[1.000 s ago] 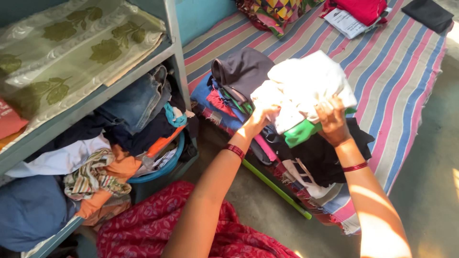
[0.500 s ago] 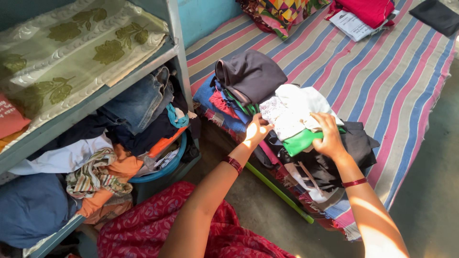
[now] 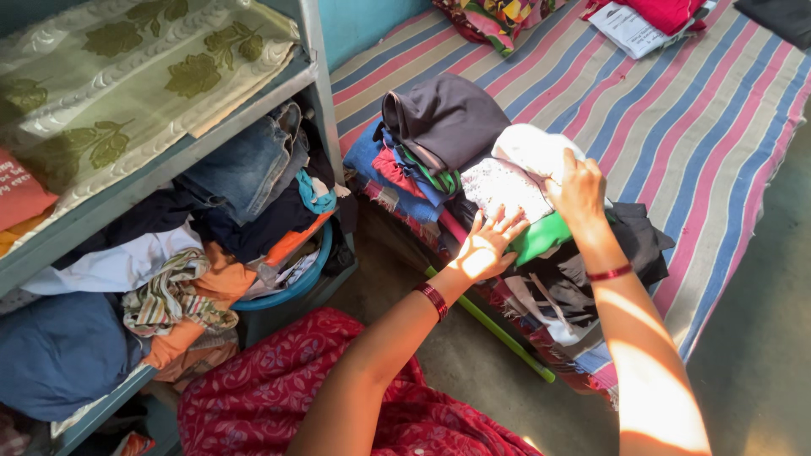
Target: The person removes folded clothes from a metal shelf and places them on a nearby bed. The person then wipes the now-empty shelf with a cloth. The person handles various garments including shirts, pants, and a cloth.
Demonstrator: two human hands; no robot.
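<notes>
A white cloth [image 3: 517, 173], partly patterned, lies folded on a heap of clothes at the near edge of a striped bed [image 3: 676, 118]. My right hand [image 3: 576, 187] grips the cloth's far fold on top of the heap. My left hand [image 3: 487, 243] lies flat with fingers spread on the cloth's near edge. Under the white cloth sit a green garment [image 3: 541, 236] and black clothes [image 3: 621, 253]. A dark grey folded garment [image 3: 443, 118] tops a second stack to the left.
A metal shelf [image 3: 211, 143] on the left holds a leaf-patterned cloth [image 3: 127, 67], jeans and jumbled clothes, with a blue tub [image 3: 296, 283] below. A green stick [image 3: 498, 333] lies on the floor by the bed. Red clothes and a paper lie at the far end.
The white cloth, held up in both hands a second ago, has come down onto the heap. My left hand has opened and now presses flat on it; my right hand moved to its far side.
</notes>
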